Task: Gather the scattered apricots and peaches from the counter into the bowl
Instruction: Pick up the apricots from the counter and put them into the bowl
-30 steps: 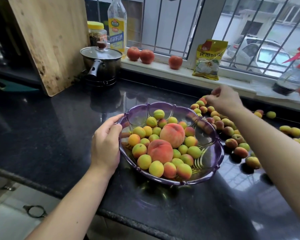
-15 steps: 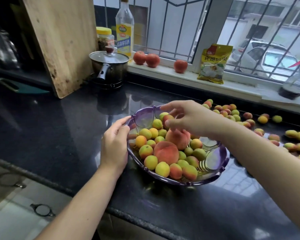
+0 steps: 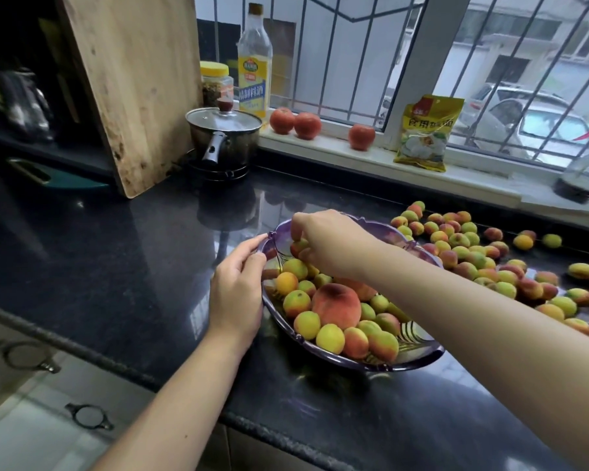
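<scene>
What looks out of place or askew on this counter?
Loose apricots lie scattered on the black counter right of the purple bowl. A worn wooden cutting board leans tilted at the back left. Nothing looks spilled or broken.

One purple bowl (image 3: 419,360), two peaches (image 3: 336,305) showing in it, apricots in the bowl (image 3: 330,338) and loose apricots on the desk (image 3: 459,241) too many to count, three tomatoes (image 3: 281,120), one lidded pot (image 3: 223,137), one bottle (image 3: 254,59), one jar (image 3: 215,83), one yellow packet (image 3: 425,134), one cutting board (image 3: 133,79), two hands (image 3: 237,294)

Right forearm (image 3: 456,307) hides bowl's (image 3: 419,360) far fruit; spray bottle (image 3: 585,178) cut off
</scene>
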`<move>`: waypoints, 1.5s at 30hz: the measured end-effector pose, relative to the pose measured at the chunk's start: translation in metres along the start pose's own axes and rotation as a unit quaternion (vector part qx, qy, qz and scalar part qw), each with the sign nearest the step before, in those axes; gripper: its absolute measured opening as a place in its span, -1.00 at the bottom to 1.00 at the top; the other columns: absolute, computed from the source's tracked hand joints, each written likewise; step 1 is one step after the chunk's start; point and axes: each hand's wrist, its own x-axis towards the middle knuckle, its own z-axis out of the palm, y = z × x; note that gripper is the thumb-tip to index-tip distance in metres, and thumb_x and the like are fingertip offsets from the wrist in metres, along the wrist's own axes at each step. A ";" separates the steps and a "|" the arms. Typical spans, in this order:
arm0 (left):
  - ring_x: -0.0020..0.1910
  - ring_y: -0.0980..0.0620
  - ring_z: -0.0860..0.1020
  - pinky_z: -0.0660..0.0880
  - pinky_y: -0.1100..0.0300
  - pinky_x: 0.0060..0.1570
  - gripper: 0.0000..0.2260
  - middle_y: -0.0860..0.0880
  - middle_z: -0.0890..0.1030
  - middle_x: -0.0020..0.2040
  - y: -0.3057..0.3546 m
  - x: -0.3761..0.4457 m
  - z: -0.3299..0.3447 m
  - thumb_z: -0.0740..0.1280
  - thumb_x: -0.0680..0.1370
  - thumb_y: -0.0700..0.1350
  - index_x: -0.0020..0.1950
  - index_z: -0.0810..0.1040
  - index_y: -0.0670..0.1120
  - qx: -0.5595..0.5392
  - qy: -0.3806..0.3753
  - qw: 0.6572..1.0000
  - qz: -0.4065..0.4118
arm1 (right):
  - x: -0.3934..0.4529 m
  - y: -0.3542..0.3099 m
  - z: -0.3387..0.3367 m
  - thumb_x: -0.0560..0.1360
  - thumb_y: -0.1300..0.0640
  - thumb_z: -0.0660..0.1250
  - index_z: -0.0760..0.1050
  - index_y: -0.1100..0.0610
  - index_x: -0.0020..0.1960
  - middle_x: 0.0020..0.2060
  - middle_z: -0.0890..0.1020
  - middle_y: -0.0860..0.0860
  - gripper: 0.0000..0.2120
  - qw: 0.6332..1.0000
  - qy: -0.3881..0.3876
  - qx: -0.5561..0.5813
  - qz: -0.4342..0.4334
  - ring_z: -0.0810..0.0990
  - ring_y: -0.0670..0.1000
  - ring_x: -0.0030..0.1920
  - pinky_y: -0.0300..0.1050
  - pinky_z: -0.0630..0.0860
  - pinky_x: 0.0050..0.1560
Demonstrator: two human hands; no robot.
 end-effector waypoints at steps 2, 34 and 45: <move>0.20 -0.06 0.68 0.58 -0.23 0.28 -0.57 0.03 0.75 0.14 0.000 0.000 0.000 0.27 0.47 0.10 0.25 0.71 0.03 -0.003 -0.003 1.000 0.000 | -0.001 0.001 -0.001 0.55 0.22 0.31 0.52 0.12 0.20 -0.06 0.52 -0.09 -0.77 1.000 -0.012 0.015 0.000 0.51 0.00 -0.07 -0.37 0.31 -0.32; 0.14 -0.06 0.70 0.60 -0.23 0.24 -0.67 -0.01 0.76 0.06 0.004 -0.003 0.002 0.22 0.52 -0.09 0.14 0.72 0.02 -0.008 -0.002 1.000 0.015 | -0.005 0.206 0.027 0.55 0.33 0.27 0.57 0.06 0.32 0.20 0.64 0.08 -0.61 0.963 0.052 -0.006 0.265 0.60 0.11 0.14 -0.11 0.54 -0.09; 0.13 0.00 0.70 0.61 -0.16 0.21 -0.66 0.03 0.76 0.06 0.004 -0.003 0.001 0.21 0.54 -0.08 0.18 0.72 0.00 0.012 -0.002 0.999 0.032 | 0.041 0.199 0.022 0.47 0.15 0.47 0.66 0.10 0.05 -0.20 0.65 0.06 -0.84 0.955 -0.110 -0.104 0.254 0.62 0.07 -0.24 -0.19 0.42 -0.43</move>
